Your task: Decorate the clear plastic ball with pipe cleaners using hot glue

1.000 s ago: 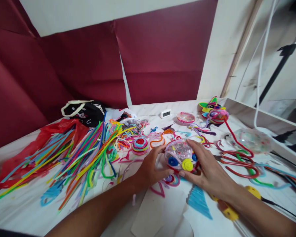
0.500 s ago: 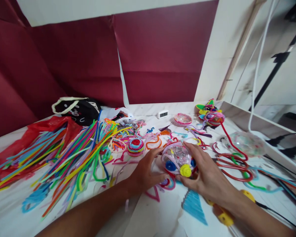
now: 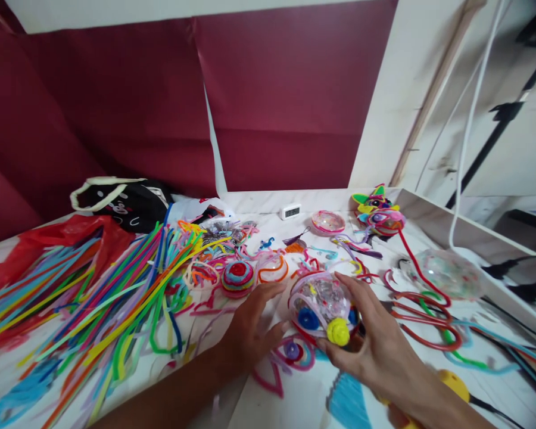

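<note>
My right hand [image 3: 375, 342] cups a clear plastic ball [image 3: 320, 300] decorated with blue and yellow pipe-cleaner coils, holding it from the right and below. My left hand [image 3: 252, 328] rests just left of the ball with its fingers spread and open, close to the ball's side; I cannot tell whether it touches. Under the ball lies a pink and purple pipe-cleaner spiral [image 3: 293, 351]. A striped coiled dome [image 3: 237, 276] sits beyond my left hand.
A big heap of coloured pipe cleaners [image 3: 107, 298] covers the left of the white table, with a red plastic bag [image 3: 49, 238] and a black bag [image 3: 125, 202] behind. Red loops [image 3: 424, 316], a clear ball [image 3: 449, 273], a small clock [image 3: 290, 211] and a yellow-handled tool [image 3: 453, 384] lie right.
My left hand has come off the ball and opened beside it. The right hand keeps hold of the ball. The view has shifted slightly to the right.
</note>
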